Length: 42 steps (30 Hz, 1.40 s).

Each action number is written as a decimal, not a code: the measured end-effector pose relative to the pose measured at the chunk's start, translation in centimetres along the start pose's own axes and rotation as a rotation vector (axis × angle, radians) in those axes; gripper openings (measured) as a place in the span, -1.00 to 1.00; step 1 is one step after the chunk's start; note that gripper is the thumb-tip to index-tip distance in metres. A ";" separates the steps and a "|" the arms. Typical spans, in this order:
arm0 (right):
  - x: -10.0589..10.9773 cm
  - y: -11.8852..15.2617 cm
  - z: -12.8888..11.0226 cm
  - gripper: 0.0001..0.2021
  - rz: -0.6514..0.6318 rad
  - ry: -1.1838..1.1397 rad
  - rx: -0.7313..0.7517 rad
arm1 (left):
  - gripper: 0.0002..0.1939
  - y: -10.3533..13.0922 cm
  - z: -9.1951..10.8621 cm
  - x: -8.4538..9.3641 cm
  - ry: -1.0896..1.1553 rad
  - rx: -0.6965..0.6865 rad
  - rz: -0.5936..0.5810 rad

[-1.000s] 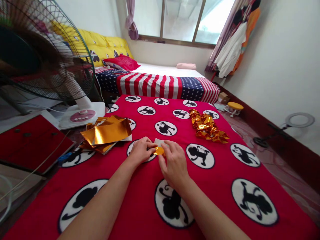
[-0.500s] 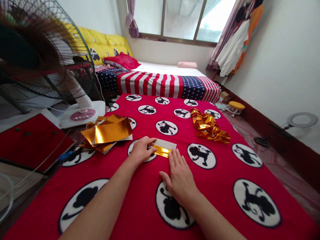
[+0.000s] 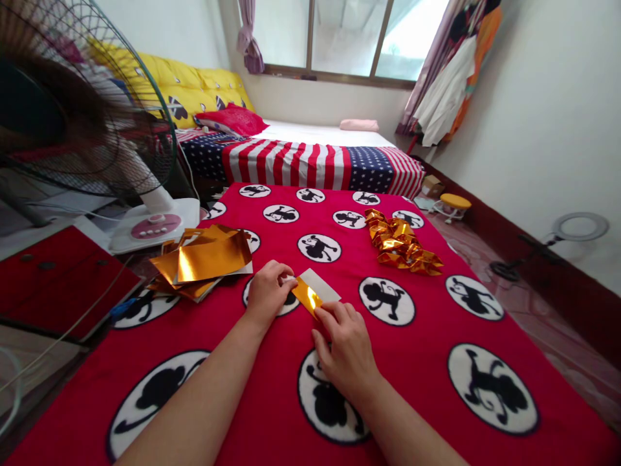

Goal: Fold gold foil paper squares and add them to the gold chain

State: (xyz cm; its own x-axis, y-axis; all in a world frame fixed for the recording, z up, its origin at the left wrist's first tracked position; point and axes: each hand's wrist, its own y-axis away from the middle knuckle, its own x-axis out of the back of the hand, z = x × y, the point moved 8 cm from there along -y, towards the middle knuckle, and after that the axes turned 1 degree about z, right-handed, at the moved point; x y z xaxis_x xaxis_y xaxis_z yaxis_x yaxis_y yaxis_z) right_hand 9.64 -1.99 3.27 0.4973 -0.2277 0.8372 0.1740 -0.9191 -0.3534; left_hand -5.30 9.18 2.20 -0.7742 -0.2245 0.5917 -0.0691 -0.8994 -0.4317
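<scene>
A partly folded sheet of gold foil paper [image 3: 308,294] lies at a slant on the red cloth [image 3: 262,414], its pale back [image 3: 320,285] showing along the far side. My left hand [image 3: 269,291] pinches its left end between thumb and fingers. At the near right end, the bent fingers of my right hand [image 3: 347,343] close on the paper, with the thumb tucked below them. Left of my hands rests a loose pile of gold foil sheets [image 3: 213,255]. Several folded gold foil pieces [image 3: 400,239] lie bunched together to the right, beyond my right hand.
A running fan [image 3: 150,220] stands at the left beside a red panel [image 3: 63,278]. Past the cloth is a bed [image 3: 291,162] with a striped and starred cover. On the right floor are a yellow stool [image 3: 455,200] and a ring light [image 3: 579,226].
The gold paper has turned, its right end swinging toward me. My right hand has gone from lying flat with straight fingers to bent fingers on that end. The left hand keeps its pinch.
</scene>
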 end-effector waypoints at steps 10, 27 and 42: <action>-0.6 0.2 0.5 -0.63 0.050 -0.253 0.023 | -0.96 1.0 2.7 -1.8 0.121 -0.181 -0.310; -0.7 -0.9 2.1 -0.72 -0.014 -0.288 -0.045 | -0.81 2.5 5.0 -2.0 0.024 -0.309 -0.764; -0.6 -1.0 2.8 -0.69 0.016 -0.346 -0.100 | -0.81 2.5 4.9 -1.5 0.135 -0.284 -0.750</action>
State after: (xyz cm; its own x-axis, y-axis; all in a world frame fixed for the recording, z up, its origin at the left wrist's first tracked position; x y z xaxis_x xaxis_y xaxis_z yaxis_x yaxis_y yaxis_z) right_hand 11.50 -0.06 1.97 0.7608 -0.1354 0.6347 0.0883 -0.9473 -0.3080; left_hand -1.19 5.48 3.56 -0.5266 0.4632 0.7129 -0.7424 -0.6591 -0.1202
